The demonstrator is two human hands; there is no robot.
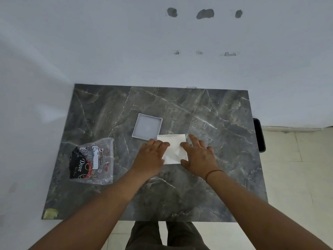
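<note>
The white napkin lies mid-surface, pinned by 2 hands: left hand at its 9 o'clock, right hand at 3 o'clock, fingers straight and spread, probably pressing a fold flat. A square tray waits just beside, at 11 o'clock.

Light is soft, cool and rather dim, with a pale sheen on the marble table. Shadows are faint; wide-angle distortion bends the frame's edges.

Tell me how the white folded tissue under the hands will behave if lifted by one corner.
The tissue looks thin and faintly creased, so it would probably droop and unfold. Likely very light; on the smooth table it may slide when pushed.
</note>
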